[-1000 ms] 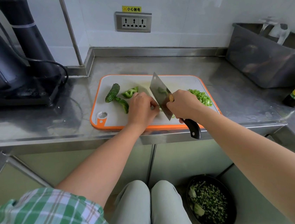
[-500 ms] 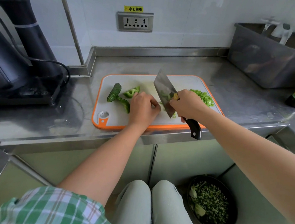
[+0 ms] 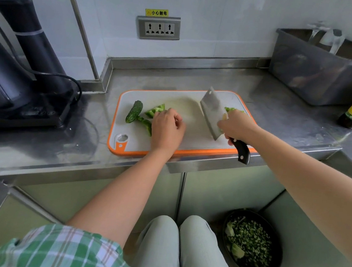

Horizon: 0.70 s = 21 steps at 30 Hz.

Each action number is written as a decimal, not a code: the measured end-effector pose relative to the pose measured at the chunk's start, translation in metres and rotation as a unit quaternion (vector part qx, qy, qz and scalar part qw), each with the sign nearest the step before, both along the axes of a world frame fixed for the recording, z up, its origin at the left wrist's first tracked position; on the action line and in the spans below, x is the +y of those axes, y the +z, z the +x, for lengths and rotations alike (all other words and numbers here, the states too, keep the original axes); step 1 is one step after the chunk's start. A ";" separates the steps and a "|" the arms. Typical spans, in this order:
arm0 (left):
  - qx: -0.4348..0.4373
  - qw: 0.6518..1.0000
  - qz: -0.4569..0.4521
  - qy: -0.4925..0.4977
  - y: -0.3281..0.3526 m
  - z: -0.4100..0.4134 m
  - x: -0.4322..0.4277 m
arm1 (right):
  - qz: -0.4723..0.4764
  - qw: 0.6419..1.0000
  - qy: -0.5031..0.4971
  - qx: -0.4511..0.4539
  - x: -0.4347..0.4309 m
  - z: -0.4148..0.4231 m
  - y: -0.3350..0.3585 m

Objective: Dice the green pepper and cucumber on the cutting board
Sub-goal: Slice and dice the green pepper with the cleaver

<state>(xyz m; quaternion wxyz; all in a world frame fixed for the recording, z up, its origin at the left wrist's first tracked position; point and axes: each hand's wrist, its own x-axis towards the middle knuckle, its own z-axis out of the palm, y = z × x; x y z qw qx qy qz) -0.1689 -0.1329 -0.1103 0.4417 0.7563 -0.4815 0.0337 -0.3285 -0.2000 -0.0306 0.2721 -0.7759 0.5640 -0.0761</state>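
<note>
Pepper work looks about half done on the cutting board in the middle of the frame; a diced pile lies at its upper right corner, mostly hidden behind your right hand; the uncut green pepper pieces and the cucumber lie at the board's left side, the cucumber leftmost and touching or just beside a pepper strip. Your right hand is clenched round the cleaver where blade meets handle; the black handle end sticks out toward the lower right, past the board's near edge; the blade is tilted, its edge at or just above the board, and I cannot tell which. Your left hand sits over the right-hand ends of the pepper pieces with its fingers curled; whether it has hold of a piece I cannot tell. I judge the pepper to be light, springy and curved, its waxy skin apt to slip under the edge; lay it skin down and press it flat, knuckles forward. The cucumber will likely be firmer, wet once cut and inclined to roll; pin it across its middle, then halve it lengthwise so a flat face sits on the board.
</note>
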 end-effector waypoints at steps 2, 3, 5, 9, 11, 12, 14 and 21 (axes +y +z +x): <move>-0.001 1.000 0.008 -0.002 -0.001 0.001 -0.001 | -0.008 1.000 -0.011 0.005 -0.004 -0.007 0.003; -0.006 1.000 0.009 -0.003 -0.001 0.001 -0.002 | -0.011 1.000 -0.010 0.006 -0.004 -0.008 0.003; -0.014 1.000 0.009 -0.005 -0.002 0.001 -0.002 | -0.018 1.000 0.004 0.002 0.000 -0.005 0.004; -0.026 1.000 -0.003 -0.010 -0.001 0.000 -0.001 | 0.013 0.997 0.059 -0.042 0.018 0.010 0.001; -0.030 0.999 -0.003 -0.011 -0.002 0.000 -0.002 | 0.038 0.996 0.069 -0.039 0.020 0.011 -0.001; -0.030 0.999 0.003 -0.009 -0.002 0.000 -0.002 | 0.045 0.996 0.063 -0.033 0.018 0.008 -0.001; -0.030 0.999 0.016 -0.007 -0.003 0.001 -0.003 | 0.039 0.998 0.040 -0.020 0.010 -0.002 -0.002; -0.064 0.997 0.039 -0.022 -0.003 0.000 -0.003 | 0.007 1.000 -0.029 -0.008 -0.011 -0.031 0.005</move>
